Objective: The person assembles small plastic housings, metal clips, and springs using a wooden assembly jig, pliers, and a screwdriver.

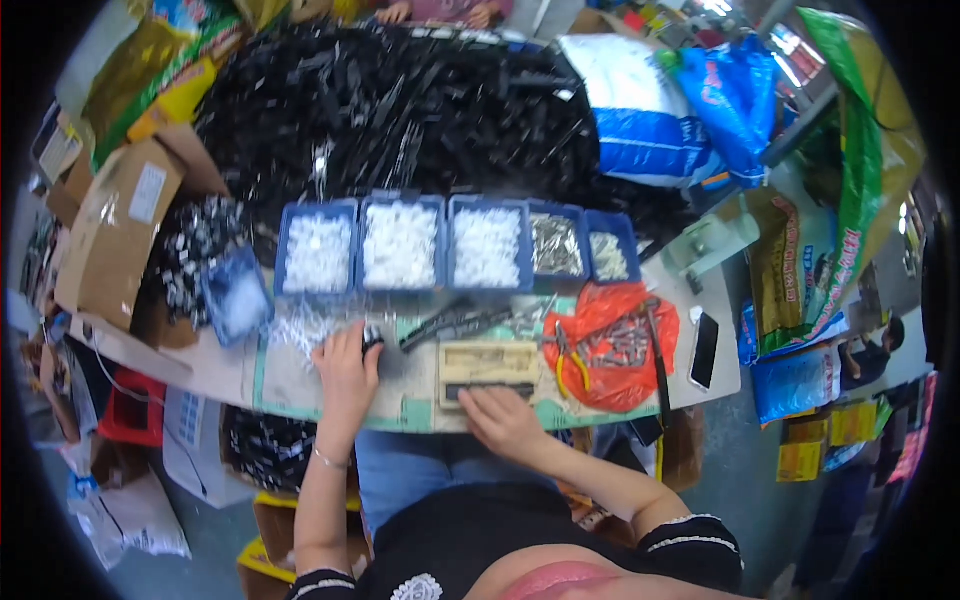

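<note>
Working at a cluttered desk (300, 385), head view only. Left hand (347, 370) rests on the desk w/ fingers curled round a small dark part (372, 340) at its fingertips; looks clamped on it, though the grip itself is small in frame. Right hand (503, 418) lies flat, fingers together, on the near edge of a pale rectangular jig (488, 362), pressing or steadying it; nothing visibly held in it.

Between the hands, just beyond the left fingertips: a few long black strips (455, 323) lying loose on the desk. Right of the right hand: an orange plastic bag (608, 345) spread open w/ small metal bits on it, yellow-handled pliers (566, 362) at its near-left edge. Further right, a black phone (704, 350).

Beyond both hands, a row of blue bins (455, 245): three hold white pieces, two on the right hold metal pieces. One more blue bin (236, 293) sits tilted, left of the left hand. Behind the bins, a huge heap of black plastic strips (400, 110). Cardboard box (112, 230) far left; sacks (640, 110) far right.

Progress, as a judgement: early or mid-run. Bins are full, the black heap is large, and I can't make out any stack of finished pieces, so most of the work seems left. One part is in hand, and the jig slots are too small to tell if loaded.
</note>
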`<act>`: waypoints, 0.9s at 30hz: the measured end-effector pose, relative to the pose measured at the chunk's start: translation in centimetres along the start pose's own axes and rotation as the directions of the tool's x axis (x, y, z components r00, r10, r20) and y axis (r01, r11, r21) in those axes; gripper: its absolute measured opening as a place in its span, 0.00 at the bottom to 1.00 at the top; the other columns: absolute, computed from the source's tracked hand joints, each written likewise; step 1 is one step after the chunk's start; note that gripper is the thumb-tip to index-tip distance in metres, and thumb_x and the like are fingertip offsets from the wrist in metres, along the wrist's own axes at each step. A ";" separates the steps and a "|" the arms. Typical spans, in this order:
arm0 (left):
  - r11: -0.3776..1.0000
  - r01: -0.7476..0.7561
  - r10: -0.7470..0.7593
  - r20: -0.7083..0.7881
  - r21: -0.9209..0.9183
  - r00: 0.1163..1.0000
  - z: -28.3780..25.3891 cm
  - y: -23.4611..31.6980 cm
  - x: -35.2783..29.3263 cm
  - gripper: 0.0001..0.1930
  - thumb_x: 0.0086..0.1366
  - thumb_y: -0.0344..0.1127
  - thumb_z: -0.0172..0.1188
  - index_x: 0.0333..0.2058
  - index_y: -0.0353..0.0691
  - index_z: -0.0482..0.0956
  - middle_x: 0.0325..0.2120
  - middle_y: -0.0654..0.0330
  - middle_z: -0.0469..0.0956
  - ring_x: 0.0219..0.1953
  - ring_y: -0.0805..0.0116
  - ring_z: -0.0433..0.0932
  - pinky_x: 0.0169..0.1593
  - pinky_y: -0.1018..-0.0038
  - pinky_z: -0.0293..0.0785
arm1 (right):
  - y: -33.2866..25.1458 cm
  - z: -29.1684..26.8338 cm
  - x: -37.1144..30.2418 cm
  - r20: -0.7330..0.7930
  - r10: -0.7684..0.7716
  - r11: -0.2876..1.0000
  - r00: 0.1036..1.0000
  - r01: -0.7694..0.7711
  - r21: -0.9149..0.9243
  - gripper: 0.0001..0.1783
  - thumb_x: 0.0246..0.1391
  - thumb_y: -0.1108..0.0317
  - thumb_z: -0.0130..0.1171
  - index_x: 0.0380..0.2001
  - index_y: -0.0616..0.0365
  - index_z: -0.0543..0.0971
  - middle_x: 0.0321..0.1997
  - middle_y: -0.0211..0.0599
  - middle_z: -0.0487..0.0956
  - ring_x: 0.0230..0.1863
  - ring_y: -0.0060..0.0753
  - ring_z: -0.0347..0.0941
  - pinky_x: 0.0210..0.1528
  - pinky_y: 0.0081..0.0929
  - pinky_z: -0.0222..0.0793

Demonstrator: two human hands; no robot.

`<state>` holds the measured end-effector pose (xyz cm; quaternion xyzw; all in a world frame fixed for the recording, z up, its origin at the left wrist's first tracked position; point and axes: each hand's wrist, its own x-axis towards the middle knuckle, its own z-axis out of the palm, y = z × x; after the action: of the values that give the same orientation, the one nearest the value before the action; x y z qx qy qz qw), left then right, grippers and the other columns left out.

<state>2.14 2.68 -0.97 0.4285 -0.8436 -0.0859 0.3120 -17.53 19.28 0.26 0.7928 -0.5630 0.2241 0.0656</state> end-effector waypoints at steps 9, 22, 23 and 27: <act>0.999 -0.027 0.028 -0.018 0.047 0.999 -0.1 0.2 1.0 0.23 0.54 0.32 0.60 0.49 0.34 0.69 0.40 0.56 0.73 0.43 0.61 0.69 0.49 0.65 0.56 | 1.6 0.4 1.0 0.029 0.040 0.980 0.999 -0.045 0.192 0.23 0.48 0.68 0.58 0.49 0.61 0.72 0.44 0.39 0.73 0.41 0.37 0.70 0.47 0.35 0.65; 0.998 -0.011 0.005 -0.104 -0.064 0.995 0.3 -0.2 0.0 0.25 0.53 0.30 0.61 0.51 0.35 0.68 0.41 0.57 0.73 0.44 0.61 0.69 0.51 0.64 0.54 | 0.9 -2.0 2.5 -0.055 0.213 0.950 0.975 -0.194 0.246 0.18 0.47 0.65 0.61 0.43 0.59 0.76 0.37 0.38 0.76 0.38 0.39 0.74 0.41 0.33 0.67; 0.997 -0.027 0.019 -0.120 -0.071 0.993 0.2 -0.2 0.1 0.25 0.53 0.30 0.61 0.51 0.35 0.68 0.41 0.57 0.73 0.44 0.61 0.69 0.51 0.64 0.54 | 1.1 -2.4 3.2 -0.054 0.218 0.956 0.974 -0.202 0.212 0.18 0.47 0.65 0.61 0.42 0.58 0.76 0.37 0.38 0.76 0.38 0.38 0.74 0.40 0.33 0.67; 0.996 -0.077 0.068 -0.149 -0.052 0.986 0.7 0.1 -0.1 0.26 0.51 0.30 0.61 0.51 0.36 0.69 0.41 0.57 0.73 0.44 0.61 0.69 0.50 0.65 0.55 | 1.2 -2.1 8.9 0.009 0.369 0.774 0.929 -0.313 0.550 0.17 0.50 0.66 0.58 0.44 0.61 0.74 0.37 0.46 0.75 0.41 0.48 0.71 0.44 0.37 0.67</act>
<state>1.71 2.67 -1.53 0.3935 -0.8306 -0.0668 0.3884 -16.91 11.95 5.80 0.6509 -0.6068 0.4212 -0.1752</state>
